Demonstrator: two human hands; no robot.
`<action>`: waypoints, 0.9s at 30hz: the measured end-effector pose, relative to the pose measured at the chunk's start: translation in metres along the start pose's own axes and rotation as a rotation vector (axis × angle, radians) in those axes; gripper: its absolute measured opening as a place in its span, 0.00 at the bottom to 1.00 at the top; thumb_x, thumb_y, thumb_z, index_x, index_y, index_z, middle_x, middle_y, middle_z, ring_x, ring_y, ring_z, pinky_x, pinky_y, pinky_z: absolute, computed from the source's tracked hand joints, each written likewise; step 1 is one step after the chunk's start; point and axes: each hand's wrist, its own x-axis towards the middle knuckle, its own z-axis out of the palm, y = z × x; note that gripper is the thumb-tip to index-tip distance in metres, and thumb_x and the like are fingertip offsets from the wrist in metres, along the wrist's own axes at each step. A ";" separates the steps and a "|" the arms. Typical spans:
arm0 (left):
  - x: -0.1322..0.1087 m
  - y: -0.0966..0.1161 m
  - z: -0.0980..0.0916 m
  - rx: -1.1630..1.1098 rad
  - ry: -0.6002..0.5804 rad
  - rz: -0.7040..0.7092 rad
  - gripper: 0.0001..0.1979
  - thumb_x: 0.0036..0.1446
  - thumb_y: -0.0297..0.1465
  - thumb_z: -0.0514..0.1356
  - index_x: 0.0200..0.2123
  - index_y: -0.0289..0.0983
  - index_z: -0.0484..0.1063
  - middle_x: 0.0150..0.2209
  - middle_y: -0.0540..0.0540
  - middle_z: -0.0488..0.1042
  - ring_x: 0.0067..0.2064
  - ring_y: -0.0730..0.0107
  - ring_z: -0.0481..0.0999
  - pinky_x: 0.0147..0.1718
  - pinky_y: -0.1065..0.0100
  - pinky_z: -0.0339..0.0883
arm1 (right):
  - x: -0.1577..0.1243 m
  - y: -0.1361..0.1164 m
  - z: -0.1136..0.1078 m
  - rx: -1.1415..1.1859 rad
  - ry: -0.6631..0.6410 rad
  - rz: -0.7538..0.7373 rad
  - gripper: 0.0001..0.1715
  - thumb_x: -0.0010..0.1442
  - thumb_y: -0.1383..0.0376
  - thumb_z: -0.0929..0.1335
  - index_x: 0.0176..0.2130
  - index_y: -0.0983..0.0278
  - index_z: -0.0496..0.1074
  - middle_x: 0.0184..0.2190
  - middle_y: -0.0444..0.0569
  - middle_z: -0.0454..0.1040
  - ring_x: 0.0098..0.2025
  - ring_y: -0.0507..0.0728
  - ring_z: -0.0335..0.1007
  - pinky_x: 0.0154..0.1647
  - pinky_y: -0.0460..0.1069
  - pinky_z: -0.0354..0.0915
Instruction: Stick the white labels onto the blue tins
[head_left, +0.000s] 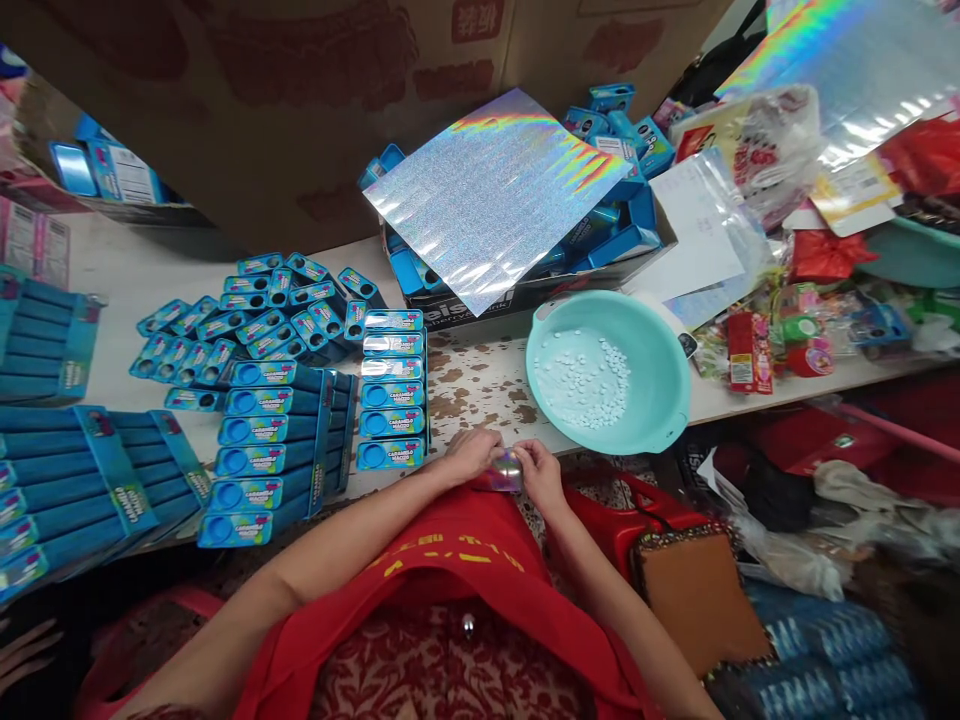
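Note:
Just in front of the red apron (457, 560), by the table's front edge, my two hands are close together. A small piece of shiny film (508, 472), silvery with coloured glints, lies between them. My right hand (541, 475) pinches its upper right side with the fingertips. My left hand (472, 455) is closed at its left side, fingers bent around the edge. The hands partly cover the film, so its full shape is hidden. Ahead to the right stands a turquoise basin (664, 345) with many small white pieces (607, 380) inside.
A column of blue boxes (391, 395) stands left of my hands, with more stacked blue boxes (251, 430) beyond. A holographic sheet (495, 190) covers part of a carton (465, 310) of blue boxes. Packaged sweets (750, 350) lie right; a red stool (622, 510) is below.

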 end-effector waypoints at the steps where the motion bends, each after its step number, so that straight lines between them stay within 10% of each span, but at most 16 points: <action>1: -0.004 -0.003 0.000 0.015 0.003 -0.010 0.12 0.59 0.35 0.51 0.38 0.38 0.73 0.39 0.42 0.76 0.43 0.60 0.74 0.39 0.67 0.62 | 0.001 0.002 0.002 0.011 0.008 0.016 0.19 0.52 0.50 0.64 0.29 0.63 0.69 0.26 0.49 0.75 0.29 0.57 0.69 0.35 0.51 0.64; 19: -0.009 -0.031 0.016 -0.021 0.023 -0.131 0.14 0.60 0.34 0.50 0.38 0.37 0.74 0.38 0.42 0.77 0.41 0.63 0.74 0.33 0.70 0.59 | 0.023 0.016 0.015 0.260 -0.096 0.230 0.26 0.37 0.46 0.72 0.24 0.65 0.71 0.18 0.47 0.72 0.20 0.54 0.65 0.21 0.48 0.61; 27: -0.013 -0.026 0.006 0.017 0.060 -0.156 0.14 0.60 0.33 0.49 0.36 0.36 0.74 0.37 0.42 0.77 0.41 0.64 0.74 0.34 0.70 0.60 | -0.006 0.027 0.005 0.274 0.149 0.213 0.30 0.47 0.42 0.66 0.36 0.65 0.69 0.33 0.51 0.76 0.35 0.57 0.71 0.32 0.49 0.66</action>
